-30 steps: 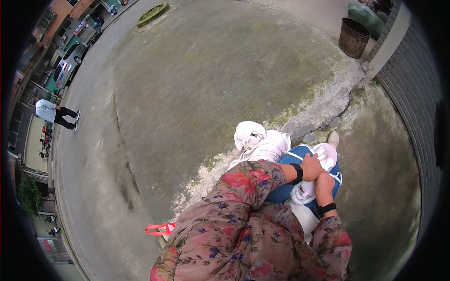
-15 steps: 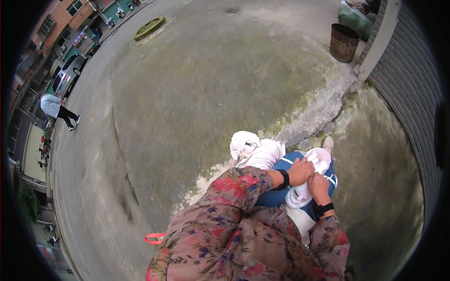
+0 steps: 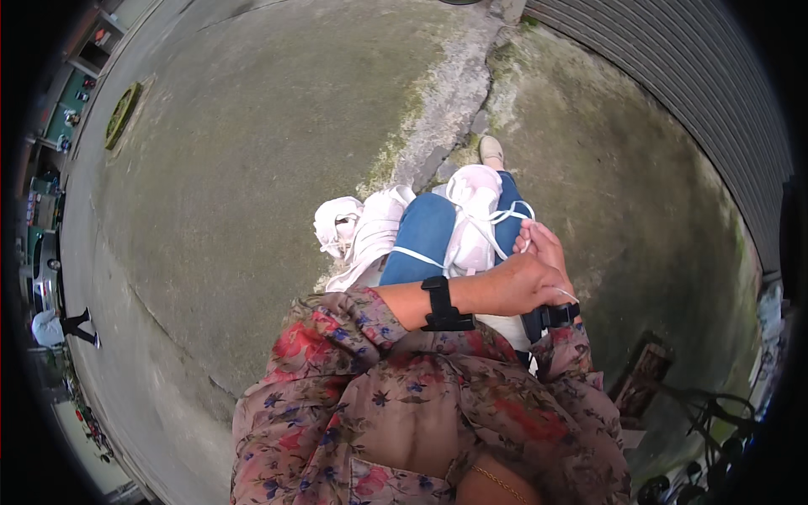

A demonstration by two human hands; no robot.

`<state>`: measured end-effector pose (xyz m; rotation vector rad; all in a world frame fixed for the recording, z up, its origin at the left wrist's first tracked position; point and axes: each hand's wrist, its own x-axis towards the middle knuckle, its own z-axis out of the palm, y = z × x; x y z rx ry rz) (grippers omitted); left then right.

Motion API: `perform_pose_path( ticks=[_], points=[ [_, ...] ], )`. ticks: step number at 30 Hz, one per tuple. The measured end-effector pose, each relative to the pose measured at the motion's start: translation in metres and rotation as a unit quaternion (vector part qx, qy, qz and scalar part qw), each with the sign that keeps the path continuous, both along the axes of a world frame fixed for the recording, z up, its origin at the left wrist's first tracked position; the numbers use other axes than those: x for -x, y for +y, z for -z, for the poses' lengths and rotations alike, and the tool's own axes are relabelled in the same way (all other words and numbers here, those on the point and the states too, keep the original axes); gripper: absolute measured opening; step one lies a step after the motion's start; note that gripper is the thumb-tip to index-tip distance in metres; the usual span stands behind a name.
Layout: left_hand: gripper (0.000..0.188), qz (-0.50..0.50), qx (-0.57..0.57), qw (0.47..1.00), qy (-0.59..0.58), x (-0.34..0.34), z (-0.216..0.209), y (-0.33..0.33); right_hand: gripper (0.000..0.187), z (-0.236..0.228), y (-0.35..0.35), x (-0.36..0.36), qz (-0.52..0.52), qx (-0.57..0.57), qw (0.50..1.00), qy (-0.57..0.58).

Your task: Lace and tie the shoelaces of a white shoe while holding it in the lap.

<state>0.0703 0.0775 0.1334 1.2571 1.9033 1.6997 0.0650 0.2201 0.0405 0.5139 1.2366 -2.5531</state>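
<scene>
Across my lap, over blue trousers (image 3: pixel 419 229), lies a pinkish-white cloth bundle (image 3: pixel 474 187) tied round with a white cord (image 3: pixel 478 215). My right hand (image 3: pixel 547 246) is closed at the bundle's right side, its fingertips pinching the cord. My left hand (image 3: pixel 528 283) reaches across in front of it, fingers closed, with a thin end of cord coming out near the right wrist. The left fingertips are partly hidden. Left of my knee rests a pile of similar pale cloth pieces (image 3: pixel 370 225), rolled or folded.
Mossy concrete ground (image 3: pixel 278 168) surrounds me, with a broken strip (image 3: pixel 446 109) running ahead. A ribbed shutter (image 3: pixel 665 76) stands at the right. A wooden block (image 3: pixel 644 374) and dark metal parts (image 3: pixel 711 421) lie at lower right. Far left, a person (image 3: pixel 52 328) is near a parked car (image 3: pixel 46 265).
My view has swung right and down. Both hands have moved from over the bundle to its right side, drawing out the cord, and the bundle now shows more fully.
</scene>
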Motion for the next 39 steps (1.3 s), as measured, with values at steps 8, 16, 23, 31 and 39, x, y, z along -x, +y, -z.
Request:
perform_pose_path(
  ticks=[8,16,23,31,39],
  points=[
    [0.022,-0.307,0.046,0.932,-0.188,0.030,0.067,-0.023,0.031,-0.023,-0.020,-0.003,0.002,-0.160,0.985,0.064],
    [0.020,-0.290,0.166,0.934,-0.122,0.020,0.065,-0.030,0.025,-0.011,-0.039,-0.005,0.011,-0.217,0.971,0.096],
    [0.019,-0.241,0.194,0.949,-0.067,0.030,0.063,-0.041,0.022,-0.014,-0.040,-0.001,-0.041,-0.328,0.937,0.115],
    [0.017,-0.171,0.245,0.954,-0.022,0.092,0.076,-0.057,0.020,-0.021,-0.031,0.002,0.012,-0.314,0.929,0.197],
    [0.007,-0.065,0.418,0.883,0.202,0.110,0.110,-0.048,0.022,-0.064,-0.017,0.012,-0.028,-0.173,0.966,0.189]
  ],
)
